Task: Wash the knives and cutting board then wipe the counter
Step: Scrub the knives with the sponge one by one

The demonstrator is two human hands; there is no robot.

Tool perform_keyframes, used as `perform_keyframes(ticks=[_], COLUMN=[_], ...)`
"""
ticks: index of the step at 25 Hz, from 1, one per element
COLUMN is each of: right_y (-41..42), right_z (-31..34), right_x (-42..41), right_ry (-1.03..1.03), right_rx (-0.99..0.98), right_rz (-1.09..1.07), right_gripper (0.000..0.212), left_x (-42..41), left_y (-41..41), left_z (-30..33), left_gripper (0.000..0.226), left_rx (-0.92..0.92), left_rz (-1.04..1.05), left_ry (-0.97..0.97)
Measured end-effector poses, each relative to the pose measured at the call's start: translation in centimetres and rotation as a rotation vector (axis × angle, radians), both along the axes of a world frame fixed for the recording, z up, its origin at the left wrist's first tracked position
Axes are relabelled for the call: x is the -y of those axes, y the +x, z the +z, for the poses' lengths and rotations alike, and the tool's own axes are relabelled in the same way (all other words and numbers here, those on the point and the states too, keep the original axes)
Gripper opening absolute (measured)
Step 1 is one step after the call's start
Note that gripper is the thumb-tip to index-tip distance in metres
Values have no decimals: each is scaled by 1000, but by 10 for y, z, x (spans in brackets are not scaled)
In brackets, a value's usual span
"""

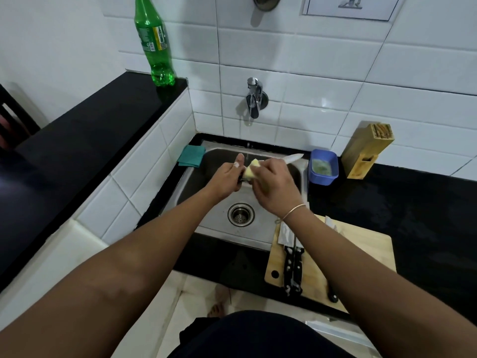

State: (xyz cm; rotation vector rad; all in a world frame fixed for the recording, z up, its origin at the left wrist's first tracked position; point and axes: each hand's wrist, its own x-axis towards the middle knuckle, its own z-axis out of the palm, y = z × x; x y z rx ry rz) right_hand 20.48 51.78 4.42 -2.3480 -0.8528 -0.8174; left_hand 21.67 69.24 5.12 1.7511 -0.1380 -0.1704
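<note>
Over the steel sink [260,229], my left hand [228,178] grips the handle of a knife whose white blade [294,157] points right. My right hand [273,186] holds a yellow sponge [251,170] pressed around the blade near the handle. A wooden cutting board [361,244] lies on the black counter [426,215] to the right of the sink. On the board rest black-handled knives [293,264], partly hidden by my right forearm.
A wall tap [254,98] sits above the sink. A teal cloth [192,156] lies at the sink's back left corner. A blue tub [324,167] with soapy liquid and a wooden knife block [367,151] stand right of the sink. A green bottle [153,42] stands on the left ledge.
</note>
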Motion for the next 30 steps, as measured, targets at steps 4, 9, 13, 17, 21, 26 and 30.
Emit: perform_keyframes(ticks=[4,9,13,17,21,26,30], right_y=[11,-11,-30,-43,-57,-42,-42], right_z=[5,4,-1,1,-1,11,8], right_x=[33,-4,-2,8,11,19,21], right_ry=[135,146,166,310,569,1131,1244], right_rx=[-104,-56,-99,-235,-474,-943,-1173], right_rz=[-318,-184,-139,-192,-266,-420,-385], right_gripper=[18,23,27,27,18,10,14], left_x=[0,33,50,66,79,92,96], left_y=[-9,-14,-13,-20,-16,-21,-16], left_z=[-2,15,22,23,27,24,21], left_gripper=[78,72,69,43,35,28,10], left_rx=[7,-200,-489,-663,-671,-634,-520], left_rz=[15,83,62,-4,35,4,68], left_ry=[37,-82,-337,-575,-736,-740,-724])
